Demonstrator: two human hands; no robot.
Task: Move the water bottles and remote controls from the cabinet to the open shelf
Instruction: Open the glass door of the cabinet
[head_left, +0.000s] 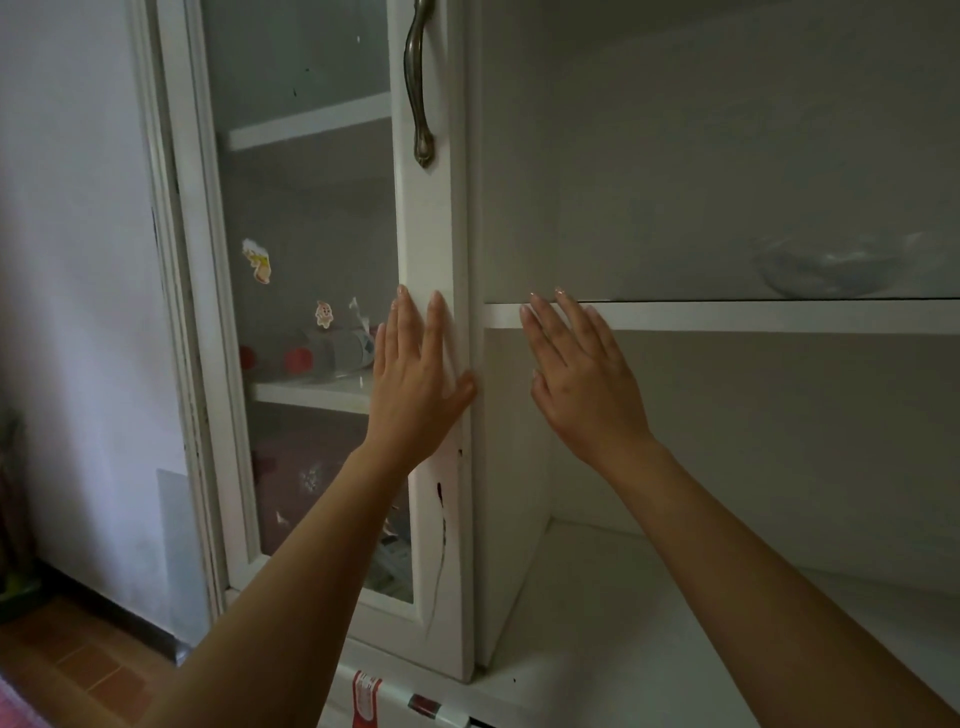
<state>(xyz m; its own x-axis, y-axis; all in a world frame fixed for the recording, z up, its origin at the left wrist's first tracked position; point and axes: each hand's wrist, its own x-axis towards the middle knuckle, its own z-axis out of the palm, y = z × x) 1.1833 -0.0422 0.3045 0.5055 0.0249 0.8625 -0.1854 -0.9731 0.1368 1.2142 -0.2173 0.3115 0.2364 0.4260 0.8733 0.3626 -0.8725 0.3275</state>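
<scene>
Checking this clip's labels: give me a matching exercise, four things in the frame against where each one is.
Things:
1. left hand
2. right hand
3. glass bowl
4. red-capped bottles

Places:
A. on the upper open shelf
B. flat on the cabinet door frame
C. lying behind the glass door
D. fingertips at the open shelf's front edge

Pairs: 1-B, 2-D, 3-A, 4-C

Bottles (red-capped) lying behind cabinet glass.

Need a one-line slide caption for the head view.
Left hand flat on the closed glass cabinet door, right hand open near the open shelf; red-capped bottles lie inside.
</scene>
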